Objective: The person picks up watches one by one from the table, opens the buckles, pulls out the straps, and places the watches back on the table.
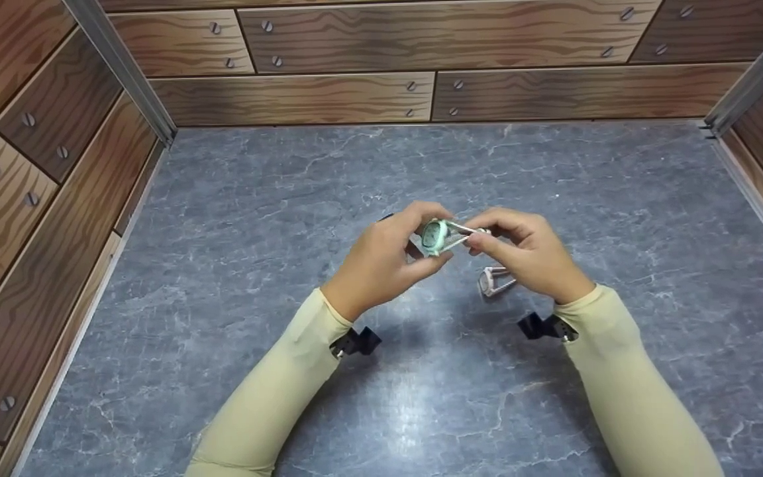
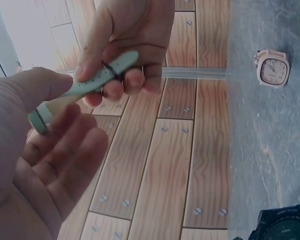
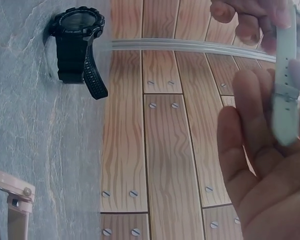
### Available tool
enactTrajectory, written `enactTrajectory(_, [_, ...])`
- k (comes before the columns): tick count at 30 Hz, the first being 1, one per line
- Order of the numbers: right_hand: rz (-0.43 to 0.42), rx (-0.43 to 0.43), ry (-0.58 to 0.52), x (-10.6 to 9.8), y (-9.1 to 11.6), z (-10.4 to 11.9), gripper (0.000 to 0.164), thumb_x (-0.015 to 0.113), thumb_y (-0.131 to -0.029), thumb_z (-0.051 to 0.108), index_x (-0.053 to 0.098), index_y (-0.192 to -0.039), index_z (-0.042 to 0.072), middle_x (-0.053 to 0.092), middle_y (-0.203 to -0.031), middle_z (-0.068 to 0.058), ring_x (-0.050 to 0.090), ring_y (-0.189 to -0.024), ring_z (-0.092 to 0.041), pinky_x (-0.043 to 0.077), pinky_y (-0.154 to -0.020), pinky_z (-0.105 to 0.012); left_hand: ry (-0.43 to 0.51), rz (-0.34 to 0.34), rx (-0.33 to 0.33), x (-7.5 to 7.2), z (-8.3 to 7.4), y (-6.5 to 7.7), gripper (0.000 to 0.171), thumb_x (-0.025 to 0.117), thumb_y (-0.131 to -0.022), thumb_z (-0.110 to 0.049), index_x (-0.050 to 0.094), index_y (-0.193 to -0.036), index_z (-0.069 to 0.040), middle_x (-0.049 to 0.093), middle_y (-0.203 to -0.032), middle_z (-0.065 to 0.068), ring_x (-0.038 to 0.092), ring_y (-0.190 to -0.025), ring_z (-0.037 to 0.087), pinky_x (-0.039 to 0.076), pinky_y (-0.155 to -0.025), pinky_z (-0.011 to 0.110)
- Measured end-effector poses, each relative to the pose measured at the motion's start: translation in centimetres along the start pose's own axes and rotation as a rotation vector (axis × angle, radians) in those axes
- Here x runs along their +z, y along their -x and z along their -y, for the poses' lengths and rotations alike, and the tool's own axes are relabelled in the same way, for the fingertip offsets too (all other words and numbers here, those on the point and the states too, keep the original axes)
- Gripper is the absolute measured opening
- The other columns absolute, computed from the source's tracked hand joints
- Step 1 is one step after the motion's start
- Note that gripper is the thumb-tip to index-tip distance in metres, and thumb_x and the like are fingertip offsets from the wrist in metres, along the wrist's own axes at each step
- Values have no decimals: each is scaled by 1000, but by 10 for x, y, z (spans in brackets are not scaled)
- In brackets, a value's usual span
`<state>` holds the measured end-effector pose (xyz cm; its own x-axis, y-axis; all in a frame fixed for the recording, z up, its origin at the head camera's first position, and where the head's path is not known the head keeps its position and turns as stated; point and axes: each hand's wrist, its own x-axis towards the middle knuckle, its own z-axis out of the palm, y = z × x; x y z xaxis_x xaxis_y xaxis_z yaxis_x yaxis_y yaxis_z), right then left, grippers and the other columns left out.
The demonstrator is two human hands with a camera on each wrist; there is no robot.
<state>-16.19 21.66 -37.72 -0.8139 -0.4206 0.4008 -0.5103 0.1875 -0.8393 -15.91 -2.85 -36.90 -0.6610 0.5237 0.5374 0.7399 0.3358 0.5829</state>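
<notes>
A mint-green wristwatch (image 1: 433, 236) is held up over the table between both hands. My left hand (image 1: 385, 258) grips it at the case, thumb below and fingers above in the head view. With thumb and fingers, my right hand (image 1: 534, 255) pinches the strap near its buckle end. The left wrist view shows the strap (image 2: 96, 82) with its holes and a loop around it; in the right wrist view the strap's tip (image 3: 286, 131) points toward the right palm. Partly behind the right hand, a pale pink wristwatch (image 1: 485, 282) lies on the table.
A black digital wristwatch (image 3: 72, 47) lies on the grey marbled table (image 1: 275, 218); in the head view the left hand mostly hides it. Wood-patterned walls (image 1: 335, 99) with metal corner posts enclose the table at the back and sides.
</notes>
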Motion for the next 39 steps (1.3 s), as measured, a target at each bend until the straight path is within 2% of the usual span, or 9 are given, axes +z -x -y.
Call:
enactTrajectory(4, [-48,54,49,0,0,3,13,68,-99,1,79,-105,6,74,-90,-6,68,-75,-18,56,-69,-25,-80,-26,1,-1,3,-1,40,75,-97,-18,60,-132,-9,69,-119,3,65,-101,13,57,-84,24])
enactTrajectory(9, [-32,194,59,1,-1,4,11,71,-99,11,80,-100,6,72,-80,-7,66,-68,-17,56,-62,-25,-244,-53,71,-1,6,-1,41,76,-97,-24,65,-134,-12,63,-133,4,57,-124,21,48,-105,32])
enactTrajectory(14, [54,289,-1,2,-2,9,18,68,-102,17,72,-109,1,71,-80,-12,67,-67,-21,58,-61,-30,-366,-29,154,3,8,-1,36,80,-93,-29,71,-124,-15,66,-122,2,56,-117,22,46,-106,37])
enactTrajectory(18, [85,319,-59,3,-1,12,23,65,-104,20,63,-115,1,69,-79,-15,67,-66,-27,60,-61,-34,-406,-39,209,5,9,-1,25,80,-93,-28,75,-114,-16,68,-113,1,58,-111,22,47,-100,39])
enactTrajectory(22, [93,268,-68,3,2,14,19,67,-103,16,65,-114,1,69,-85,-13,67,-69,-24,59,-62,-32,-400,-62,229,6,10,0,14,79,-94,-23,78,-106,-16,69,-104,-1,60,-99,19,49,-88,35])
enactTrajectory(29, [99,46,26,10,4,14,4,69,-96,-1,67,-98,2,71,-97,-4,69,-88,-20,58,-79,-29,-338,-31,201,9,12,1,5,70,-95,-11,74,-96,-14,68,-95,-3,62,-86,12,51,-76,24])
enactTrajectory(33, [88,32,48,14,5,15,13,66,-95,-6,68,-94,7,71,-95,0,69,-87,-17,58,-54,-29,-283,-16,165,10,12,2,8,69,-91,-8,71,-94,-15,70,-90,-5,65,-82,6,52,-72,19])
enactTrajectory(35, [89,28,45,15,5,16,15,66,-96,-5,69,-95,9,71,-95,-1,69,-88,-17,56,-51,-29,-233,-2,139,11,11,2,9,68,-91,-8,71,-95,-14,71,-89,-6,67,-82,4,53,-72,19])
enactTrajectory(39, [95,-9,42,15,5,15,17,63,-97,-7,71,-100,8,72,-98,-3,69,-91,-17,59,-73,-27,-110,38,95,10,9,2,7,68,-94,-11,71,-100,-14,73,-89,-6,67,-80,2,55,-72,19])
